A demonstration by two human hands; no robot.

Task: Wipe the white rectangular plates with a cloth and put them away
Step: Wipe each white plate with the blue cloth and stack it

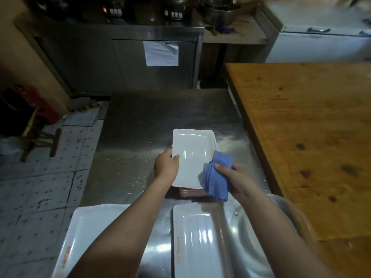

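The left hand [166, 166] grips the near-left edge of a white rectangular plate [192, 157], held between both hands above the steel table [140, 117]. The right hand [236, 178] clutches a bunched blue cloth [217, 177] on its right rim. Best to wipe in long strokes, corners included, keeping the plate steady.

A white plate [191, 157] was held at its left edge by the left hand [166, 165] above a steel table [152, 117]. A blue cloth [217, 177] was gripped by the right hand [236, 177] and pressed against the plate's right edge. Nearer the person, a second plate [86, 227] and a third plate [198, 237] were laid. A wooden table [311, 137] was seen at the right.
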